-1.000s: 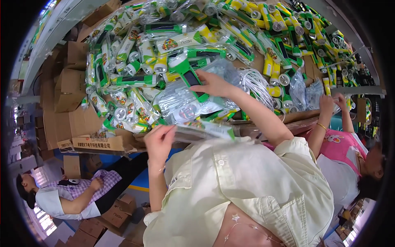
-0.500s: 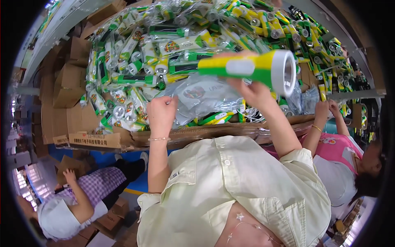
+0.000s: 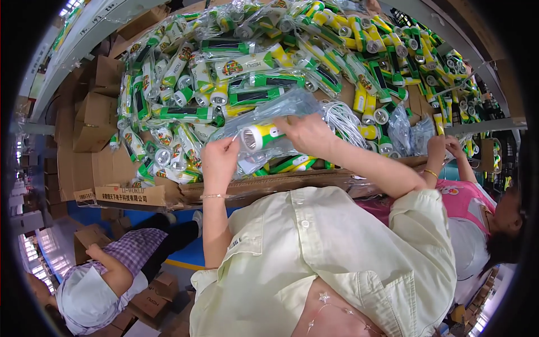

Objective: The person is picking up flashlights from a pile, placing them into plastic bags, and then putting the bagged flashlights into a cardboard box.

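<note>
My right hand (image 3: pixel 310 136) grips a yellow, green and white flashlight (image 3: pixel 264 133), its round lens end pointing left toward my other hand. Closed in a pinch, my left hand (image 3: pixel 218 159) holds the edge of a clear plastic bag (image 3: pixel 281 105). The bag lies spread on the pile in front of me, around and behind the flashlight. Whether the lens end is inside the bag's mouth or just in front of it, I cannot tell. Beyond the bag lie several bagged flashlights (image 3: pixel 244 64). A bundle of white cables (image 3: pixel 341 121) sits just right of my right hand.
A low cardboard edge (image 3: pixel 185 194) runs along the front of the pile. Open cardboard boxes (image 3: pixel 95 121) stand at left. Unbagged flashlights (image 3: pixel 393 48) heap up at far right. A co-worker in pink (image 3: pixel 463 199) works at right; another person in purple check (image 3: pixel 132 247) is at lower left.
My right hand has brought the flashlight left and down to the bag, and its lens end now points left instead of right. My left hand stays at the bag's edge.
</note>
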{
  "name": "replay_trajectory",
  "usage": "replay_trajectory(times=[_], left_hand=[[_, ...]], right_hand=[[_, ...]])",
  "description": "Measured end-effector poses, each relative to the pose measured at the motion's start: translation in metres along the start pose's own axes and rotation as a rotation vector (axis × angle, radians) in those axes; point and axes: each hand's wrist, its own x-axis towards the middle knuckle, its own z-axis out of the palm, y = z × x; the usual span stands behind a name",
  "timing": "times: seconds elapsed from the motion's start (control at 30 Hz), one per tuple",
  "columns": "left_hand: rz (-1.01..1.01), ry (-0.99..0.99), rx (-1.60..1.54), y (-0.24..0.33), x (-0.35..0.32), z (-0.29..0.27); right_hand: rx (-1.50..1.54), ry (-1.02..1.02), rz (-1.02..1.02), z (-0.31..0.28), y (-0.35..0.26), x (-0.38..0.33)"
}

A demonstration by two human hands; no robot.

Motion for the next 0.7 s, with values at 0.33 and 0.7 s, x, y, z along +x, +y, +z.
replay_trajectory(times=[0.33, 0.7], left_hand=[[0.113, 0.042, 0.160, -0.022, 0.001, 0.016], [0.012, -0.024, 0.022, -0.026, 0.002, 0.013]], right_hand=[[0.292, -0.001, -0.124, -0.007, 0.006, 0.006], [0.435, -0.148, 0.712, 0.007, 0.149, -0.074]])
